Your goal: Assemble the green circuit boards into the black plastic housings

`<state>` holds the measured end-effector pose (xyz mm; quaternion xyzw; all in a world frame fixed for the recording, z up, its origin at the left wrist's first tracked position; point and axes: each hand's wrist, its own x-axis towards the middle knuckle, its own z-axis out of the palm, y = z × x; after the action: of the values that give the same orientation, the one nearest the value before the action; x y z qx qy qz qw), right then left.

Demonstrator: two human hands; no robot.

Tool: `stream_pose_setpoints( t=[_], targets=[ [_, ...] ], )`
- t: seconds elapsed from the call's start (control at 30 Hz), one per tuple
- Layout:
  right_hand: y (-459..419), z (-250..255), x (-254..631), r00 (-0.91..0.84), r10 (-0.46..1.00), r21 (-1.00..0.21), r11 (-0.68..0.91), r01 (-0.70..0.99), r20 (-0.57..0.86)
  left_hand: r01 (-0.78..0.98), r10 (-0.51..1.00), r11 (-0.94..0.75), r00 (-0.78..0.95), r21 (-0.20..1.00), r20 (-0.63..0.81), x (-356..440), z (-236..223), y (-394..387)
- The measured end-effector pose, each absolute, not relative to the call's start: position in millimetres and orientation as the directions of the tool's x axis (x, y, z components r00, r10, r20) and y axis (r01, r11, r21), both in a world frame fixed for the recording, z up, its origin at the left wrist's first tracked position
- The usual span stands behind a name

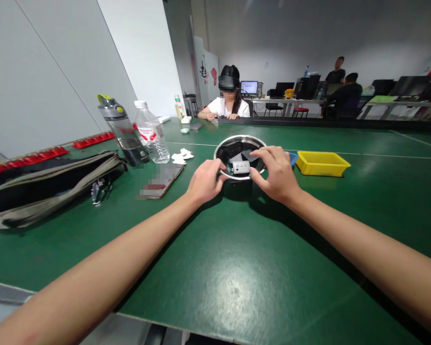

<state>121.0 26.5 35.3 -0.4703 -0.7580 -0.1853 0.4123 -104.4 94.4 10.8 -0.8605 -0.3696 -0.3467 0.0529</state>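
Note:
A round metal bowl [240, 137] stands on the green table. Inside it lie a small light-grey box-shaped device [241, 167] and several dark pieces that I cannot make out. My left hand [207, 181] pinches the bowl's near-left rim between thumb and fingers. Over the right side of the bowl is my right hand [278, 173], thumb and fingers apart, with nothing visible between them. Its thumb tip is close to the grey device; whether they touch I cannot tell.
Right of the bowl are a yellow tray [323, 164] and a partly hidden blue one [293, 158]. Leftward lie a phone [164, 181], crumpled tissue [181, 156], a water bottle [152, 134], a tumbler [124, 132] and an unzipped bag [53, 191]. Another person [230, 98] sits across the table.

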Motion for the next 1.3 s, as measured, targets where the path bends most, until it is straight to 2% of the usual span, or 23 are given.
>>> stream_pose_setpoints(
  t=[0.13, 0.27, 0.47, 0.77, 1.07, 1.3],
  targets=[
    [24, 50, 118, -0.276, 0.692, -0.087, 0.44, 0.894, 0.667, 0.599, 0.505, -0.796, 0.584, 0.083, 0.635, -95, 7, 87],
    [27, 55, 123, -0.267, 0.816, -0.104, 0.367, 0.924, 0.512, 0.577, 0.49, -0.813, 0.609, 0.076, 0.623, -93, 6, 86],
    [30, 59, 130, -0.373, 0.854, -0.063, 0.422, 0.905, 0.363, 0.562, 0.492, -0.822, 0.616, 0.095, 0.615, -93, 4, 89],
    [34, 55, 132, -0.408, 0.841, -0.15, 0.482, 0.863, 0.356, 0.535, 0.475, -0.841, 0.655, 0.084, 0.588, -89, 0, 92],
    [28, 70, 128, -0.501, 0.782, -0.088, 0.566, 0.82, 0.37, 0.544, 0.475, -0.833, 0.612, 0.1, 0.632, -93, 4, 91],
    [22, 75, 126, -0.487, 0.789, -0.14, 0.568, 0.811, 0.375, 0.54, 0.463, -0.836, 0.593, 0.102, 0.659, -93, 4, 91]
  ],
)
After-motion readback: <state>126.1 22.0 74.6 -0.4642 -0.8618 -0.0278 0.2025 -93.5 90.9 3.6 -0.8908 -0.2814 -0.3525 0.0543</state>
